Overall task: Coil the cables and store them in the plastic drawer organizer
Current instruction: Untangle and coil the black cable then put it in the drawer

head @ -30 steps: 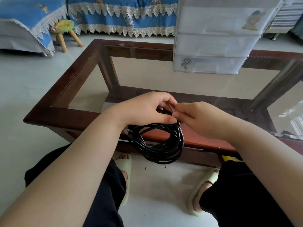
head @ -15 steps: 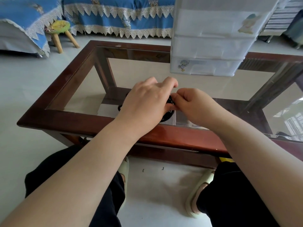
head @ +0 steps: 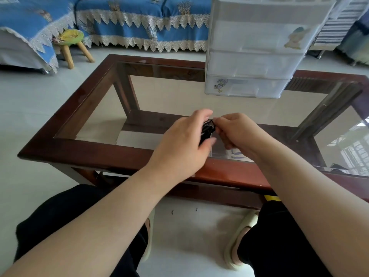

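A coiled black cable [head: 207, 129] shows only as a short dark bundle between my two hands, over the near part of the glass table top. My left hand [head: 184, 145] is curled round the coil and hides most of it. My right hand [head: 237, 132] pinches the cable's top at its fingertips, touching the left hand. The clear plastic drawer organizer [head: 257, 47] stands at the far side of the table, its stacked drawers pushed in.
The table has a dark wooden frame [head: 83, 154] round a glass top. A small wooden stool [head: 69, 40] and a blue lace-edged sofa cover [head: 143, 21] lie beyond on the floor. My knees and pale slippers [head: 239, 236] are below the table's near edge.
Both hands have carried the coil up from below the table's near edge and forward over the glass. The coil, hanging open a second ago, is now mostly hidden inside my left hand.
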Tool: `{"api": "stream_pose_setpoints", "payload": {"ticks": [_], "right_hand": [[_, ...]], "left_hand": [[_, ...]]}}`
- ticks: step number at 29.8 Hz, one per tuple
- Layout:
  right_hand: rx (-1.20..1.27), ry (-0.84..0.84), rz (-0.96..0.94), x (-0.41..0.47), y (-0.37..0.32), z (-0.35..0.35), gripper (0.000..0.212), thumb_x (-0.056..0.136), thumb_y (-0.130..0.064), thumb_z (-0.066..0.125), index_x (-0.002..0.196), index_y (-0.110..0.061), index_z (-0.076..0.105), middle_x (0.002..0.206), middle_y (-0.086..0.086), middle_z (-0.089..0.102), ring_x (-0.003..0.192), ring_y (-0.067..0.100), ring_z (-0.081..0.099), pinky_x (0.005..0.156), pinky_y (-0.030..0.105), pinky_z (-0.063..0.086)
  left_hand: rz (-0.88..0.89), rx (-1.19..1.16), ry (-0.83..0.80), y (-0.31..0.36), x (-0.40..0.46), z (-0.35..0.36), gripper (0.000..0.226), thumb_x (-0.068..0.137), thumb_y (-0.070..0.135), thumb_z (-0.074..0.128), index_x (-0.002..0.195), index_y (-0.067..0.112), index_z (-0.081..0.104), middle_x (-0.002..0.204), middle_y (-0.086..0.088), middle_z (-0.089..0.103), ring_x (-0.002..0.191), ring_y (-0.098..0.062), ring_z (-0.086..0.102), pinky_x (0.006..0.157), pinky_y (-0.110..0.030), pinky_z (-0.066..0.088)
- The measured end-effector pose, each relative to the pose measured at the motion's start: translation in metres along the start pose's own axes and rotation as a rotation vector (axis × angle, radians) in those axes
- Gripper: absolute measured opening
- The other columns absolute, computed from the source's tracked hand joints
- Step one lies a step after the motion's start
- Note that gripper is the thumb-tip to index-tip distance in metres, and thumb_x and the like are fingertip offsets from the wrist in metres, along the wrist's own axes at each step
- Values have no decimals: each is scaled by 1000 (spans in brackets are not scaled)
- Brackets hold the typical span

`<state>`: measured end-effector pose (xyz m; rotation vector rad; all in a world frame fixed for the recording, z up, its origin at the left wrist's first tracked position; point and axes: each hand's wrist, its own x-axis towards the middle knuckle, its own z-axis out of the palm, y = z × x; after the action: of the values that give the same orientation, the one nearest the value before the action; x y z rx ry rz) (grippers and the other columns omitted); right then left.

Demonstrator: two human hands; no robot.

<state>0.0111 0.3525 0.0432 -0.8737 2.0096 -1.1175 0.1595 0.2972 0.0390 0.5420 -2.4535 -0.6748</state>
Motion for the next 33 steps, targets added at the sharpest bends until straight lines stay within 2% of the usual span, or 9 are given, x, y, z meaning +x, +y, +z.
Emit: {"api": "stream_pose_setpoints", "payload": {"ticks": [2,4,8,10,13,19,24,29,33], "right_hand": [[-239,-19,-136,1,0,-11,41,95,-26,48,55,-16,46,48,0,41,47,18,37,49,27,34],[-442,-53,-253,-2,0,-20,44,97,-33,46,56,-17,43,51,-2,41,49,15,37,51,28,32],[-576,-65,-372,-4,7,-25,43,97,-36,45,63,-10,45,55,3,42,52,16,37,53,30,31],[-614,-63,-413,-5,9,-23,42,97,-34,45,62,-12,45,54,2,44,51,16,38,52,30,32],[-611,-30,-434,-7,5,-21,43,97,-32,46,59,-15,40,52,-1,39,50,16,34,50,30,29],[-291,92,-272,-12,-6,-17,46,98,-31,45,55,-16,43,46,-2,40,43,14,33,47,26,30],[377,-28,89,-13,-10,-6,42,98,-24,44,56,-16,42,39,-7,30,35,11,23,36,18,25],[973,-310,468,-16,-11,-12,38,89,-13,39,52,-20,37,37,-9,21,27,5,18,31,13,16],[1263,-462,506,-23,-13,-10,33,80,-8,43,48,-16,40,37,-7,23,39,3,10,30,11,23]], "left_hand": [[-242,-354,-44,2,0,-14,36,94,21,58,128,19,49,128,6,59,116,-4,55,99,-23,44],[-427,-367,-78,-6,7,-23,28,97,30,52,122,20,54,121,10,59,111,-2,56,96,-22,45],[-682,-466,-424,-23,15,-16,57,95,57,35,117,11,62,119,-1,66,116,-15,58,106,-38,40],[-769,-743,-489,-20,12,-2,56,97,50,39,129,7,55,131,-8,60,125,-21,52,109,-40,36],[-800,-1079,-327,-13,10,17,36,99,23,50,129,4,54,127,-14,62,118,-27,58,102,-40,45],[-563,-772,37,-8,16,24,35,84,15,71,117,18,60,112,3,69,108,-10,62,100,-36,47],[-278,-449,284,-5,19,24,25,81,13,74,103,17,61,93,21,60,86,15,56,79,-2,40],[132,-3,294,-15,25,11,20,81,0,69,100,6,67,99,-7,66,99,-20,57,85,-22,43],[369,92,300,-18,31,-3,24,82,-6,62,101,10,60,104,-10,62,103,-19,51,92,-19,35]]}}
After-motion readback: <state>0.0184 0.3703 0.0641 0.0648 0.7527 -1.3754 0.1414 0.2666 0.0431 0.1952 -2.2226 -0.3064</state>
